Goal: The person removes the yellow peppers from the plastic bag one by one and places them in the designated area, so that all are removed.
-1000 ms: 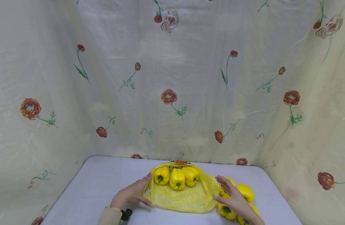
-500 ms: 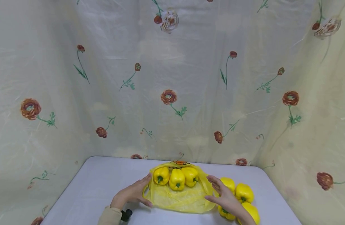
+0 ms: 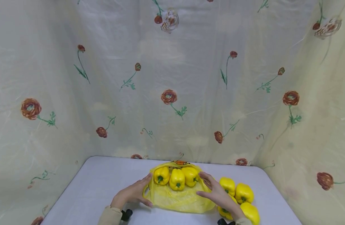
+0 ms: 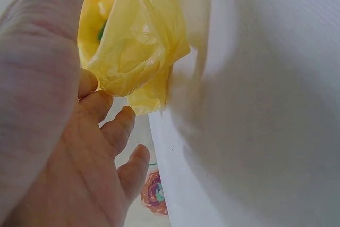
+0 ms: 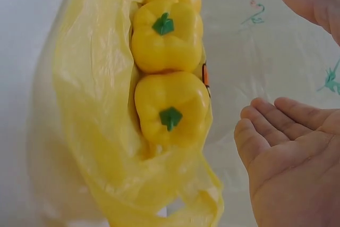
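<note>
- The left hand (image 3: 133, 192) has loose, spread fingers with nothing gripped, by the 9 o'clock side of the yellow bag (image 3: 179, 200); I can't tell if they touch.
- The right hand (image 3: 216, 192) is open too, thumb apart, near the bag's 3 o'clock side.
- Inside the bag, 3 yellow peppers (image 3: 177, 179) sit near 12 o'clock.
- Black writing (image 3: 176, 168) behind them is too small to read.
- 4 loose peppers (image 3: 244, 193) sit at 4 o'clock on the white table (image 3: 110, 175).
- Since 1 second ago, the right hand moved toward 9 o'clock; the left stayed.

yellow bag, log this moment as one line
left hand: beside bag; right hand: near bag; three peppers: in bag; four peppers: on table
</note>
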